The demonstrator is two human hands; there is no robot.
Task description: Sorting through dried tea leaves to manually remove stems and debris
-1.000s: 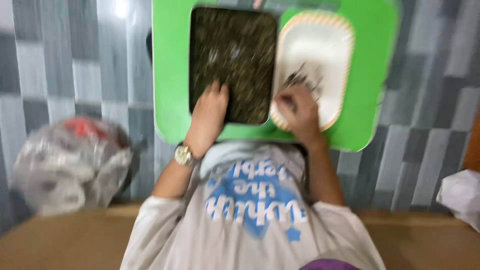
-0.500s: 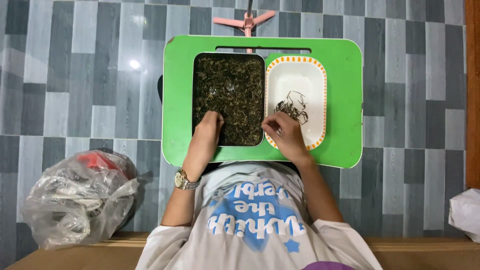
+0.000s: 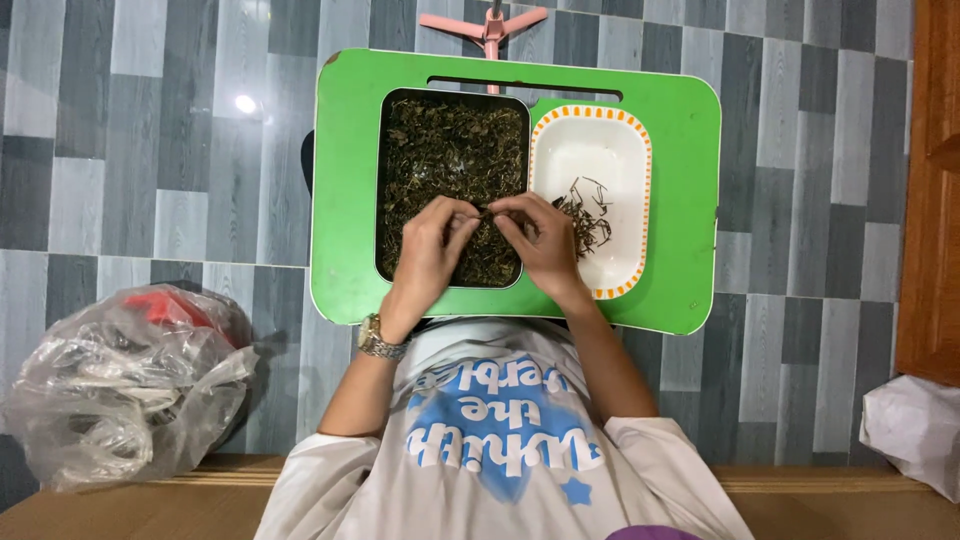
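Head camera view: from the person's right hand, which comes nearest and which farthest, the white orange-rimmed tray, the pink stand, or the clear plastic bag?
From the right hand:
1. White orange-rimmed tray, just beside it.
2. Pink stand, beyond the table's far edge.
3. Clear plastic bag, on the floor, left side.

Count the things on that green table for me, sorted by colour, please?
Dark: 1, the dark tray of dried leaves
White: 1, the white plate with an orange rim, holding dark stems
Total: 2 containers, with the left hand and right hand meeting over the tray.
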